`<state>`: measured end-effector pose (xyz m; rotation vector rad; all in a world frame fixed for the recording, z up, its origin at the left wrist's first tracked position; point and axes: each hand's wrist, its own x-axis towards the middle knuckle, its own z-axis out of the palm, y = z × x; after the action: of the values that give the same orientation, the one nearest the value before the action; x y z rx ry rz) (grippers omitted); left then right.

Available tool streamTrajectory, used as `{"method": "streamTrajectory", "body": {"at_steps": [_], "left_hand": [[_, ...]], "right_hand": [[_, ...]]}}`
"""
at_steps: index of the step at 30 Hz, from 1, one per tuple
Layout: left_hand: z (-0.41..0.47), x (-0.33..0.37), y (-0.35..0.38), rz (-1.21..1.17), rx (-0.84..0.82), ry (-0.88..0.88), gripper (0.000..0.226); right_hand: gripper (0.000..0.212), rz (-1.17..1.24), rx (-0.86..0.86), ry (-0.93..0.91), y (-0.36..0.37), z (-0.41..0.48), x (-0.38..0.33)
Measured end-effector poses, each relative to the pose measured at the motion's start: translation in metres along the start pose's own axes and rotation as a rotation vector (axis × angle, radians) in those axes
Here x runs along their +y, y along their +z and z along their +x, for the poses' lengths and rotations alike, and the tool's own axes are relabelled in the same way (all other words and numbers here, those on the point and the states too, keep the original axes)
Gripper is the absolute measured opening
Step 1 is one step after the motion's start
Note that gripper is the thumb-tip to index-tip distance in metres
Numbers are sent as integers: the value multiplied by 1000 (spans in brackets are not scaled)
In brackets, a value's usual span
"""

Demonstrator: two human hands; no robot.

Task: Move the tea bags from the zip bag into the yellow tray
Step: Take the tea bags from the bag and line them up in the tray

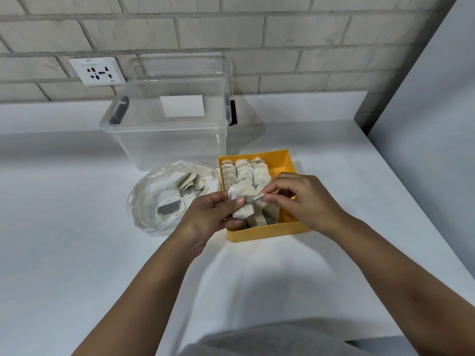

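Above the yellow tray [267,233], mid-desk, the left hand [213,214] holds a tea bag [241,191] in a pinching grip. The right hand [303,199] has its grip pinched on a small piece at the bag's edge, too blurred to identify. Both hands hide the tray's near rows. The zip bag [154,201], on the tray's left-edge side, shows its contents only dimly.

zip bag [164,196] left of tray [282,160] | bin [167,129] behind both (touching?)

Both hands hold one tea bag [243,201] above the yellow tray [267,231]: left hand [213,214] grips its body, right hand [300,199] pinches its tag. Zip bag [154,201] lies left on the tabletop [77,240].
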<state>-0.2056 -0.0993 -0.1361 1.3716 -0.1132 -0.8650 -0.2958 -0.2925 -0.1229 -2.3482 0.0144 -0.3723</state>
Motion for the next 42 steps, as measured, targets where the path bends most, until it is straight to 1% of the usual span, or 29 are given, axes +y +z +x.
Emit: {"method": "streamTrajectory", "body": {"at_steps": [3,4,5,7,9,11,14,21,25,27,28,30,32,33,35,38,42], "left_hand": [[2,0,-1,79,61,37,9],[2,0,-2,104,86,54,8],[4,0,-2,124,103,71,9],[6,0,-4,161,127,95,13],[8,1,-5,182,147,103,16],[10,0,-6,184,158,103,16],[11,-1,-7,194,161,102,18],[10,-3,-11,193,169,92,17],[10,-2,-6,147,172,58,15],[10,0,-4,114,170,33,14],[10,1,-3,101,166,24,13],[10,2,-1,82,158,18,12],[10,3,1,83,149,25,13],[10,3,2,89,143,31,13],[9,3,5,92,138,40,15],[8,3,9,68,142,41,23],[5,4,9,2,105,-4,29]], "right_hand": [[7,-91,38,76,-13,1,4],[9,-143,-2,119,-18,3,7],[10,-206,-81,166,-23,3,11],[12,-313,-284,257,-29,5,16],[11,-348,-431,319,-28,6,18],[11,-356,-503,363,-21,9,20],[14,-413,-527,420,-9,13,26],[20,-544,-413,442,9,21,31],[20,-589,-395,420,13,21,32],[21,-579,-273,356,10,20,27],[20,-530,-182,311,8,20,22],[16,-309,-28,230,6,20,7],[14,-103,27,182,9,19,-9],[15,-52,30,174,11,18,-15],[21,-23,28,183,18,18,-19],[33,-41,37,222,26,21,-16],[32,-15,106,204,29,20,-12]]}}
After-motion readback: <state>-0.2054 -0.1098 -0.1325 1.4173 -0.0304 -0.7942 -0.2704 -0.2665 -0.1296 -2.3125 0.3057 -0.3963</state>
